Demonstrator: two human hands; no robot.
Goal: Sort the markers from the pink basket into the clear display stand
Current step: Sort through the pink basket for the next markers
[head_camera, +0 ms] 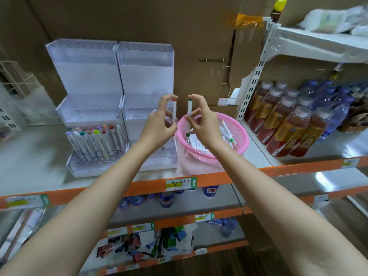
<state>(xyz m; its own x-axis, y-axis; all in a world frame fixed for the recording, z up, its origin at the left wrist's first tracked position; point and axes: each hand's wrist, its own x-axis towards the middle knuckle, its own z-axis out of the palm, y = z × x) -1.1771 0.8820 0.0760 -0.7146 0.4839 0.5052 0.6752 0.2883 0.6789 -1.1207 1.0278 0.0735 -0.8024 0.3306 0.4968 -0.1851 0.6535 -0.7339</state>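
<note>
At centre frame the fingers of my left hand (159, 126) curl round a slim white red-capped marker (174, 113), held upright. My right hand (205, 124) pinches a green-capped marker (189, 108) upright over the round pink mesh basket (244, 139), where more white markers (226, 130) lie. The clear tiered plastic stand (89, 108), at left, holds a slanted row.

Brown cardboard boxes (199, 36) stand behind the grey shelf (29, 156), whose front edge is orange. A yellow-and-green price label (180, 183) sits on that edge. At right, beyond a white slotted upright (253, 80), bottles of reddish-brown drink (288, 126) stand in rows with blue-tinted bottles (328, 100) behind them. Lower down, blue-labelled bottles (166, 199) stand above a jumble of small packets (139, 248).
</note>
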